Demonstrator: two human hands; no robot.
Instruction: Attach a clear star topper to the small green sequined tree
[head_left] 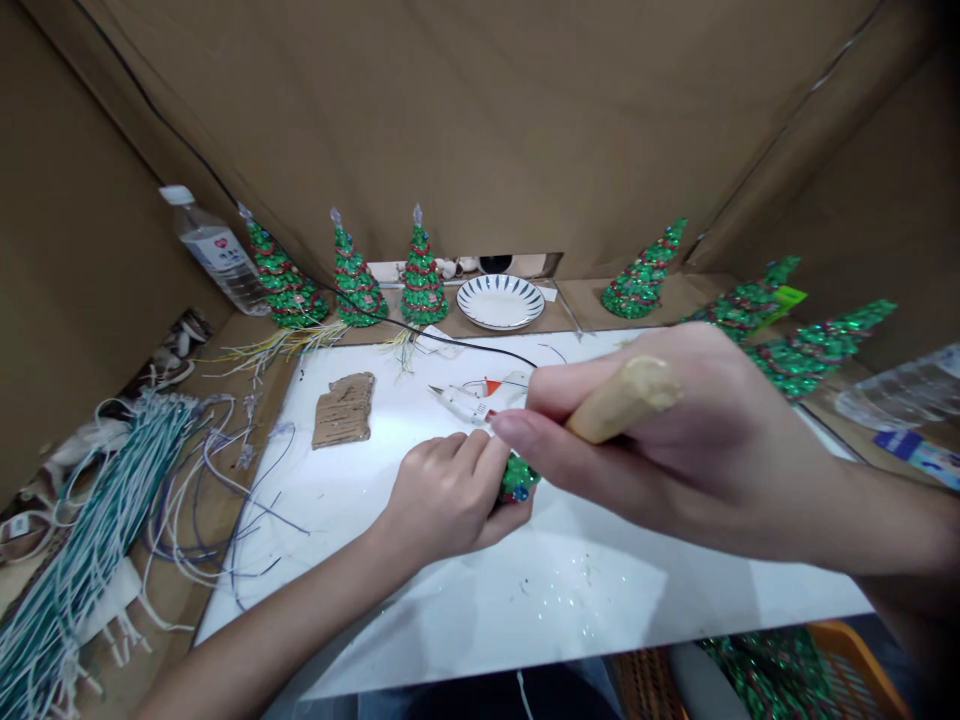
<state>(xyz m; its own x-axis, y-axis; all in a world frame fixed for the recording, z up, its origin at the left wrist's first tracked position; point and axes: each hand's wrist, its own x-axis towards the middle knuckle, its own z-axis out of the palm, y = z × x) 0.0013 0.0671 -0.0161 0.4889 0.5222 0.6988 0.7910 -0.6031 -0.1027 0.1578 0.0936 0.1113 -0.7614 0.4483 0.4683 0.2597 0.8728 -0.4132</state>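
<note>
The left hand (442, 495) is closing around a little green tree (517, 478), pinning it low on the white board (585, 590) near the middle of the work space, with only a bit of its sparkly green showing past the fingers. The right hand (675, 450) is gripping a wooden-handled tool (622, 400) in a closed, pen-like hold, thumb and forefinger pointing down at the tree. The working tip is hiding behind the fingers, so I cannot tell whether it is touching the tree.

Doing this well is probably coming down to steadiness. The left hand is looking best kept planted on the board so the tree is not rolling, and the right hand is likely working more cleanly in short, light strokes, with the left fingertips staying out of the tool's line.

A glue gun (480, 398) is lying just behind the hands and its cord is trailing across the board, so the right wrist is needing room there. A striped plate (501, 301), a row of finished trees (422, 270) and a bundle of wires (90, 520) are sitting well apart from the work
</note>
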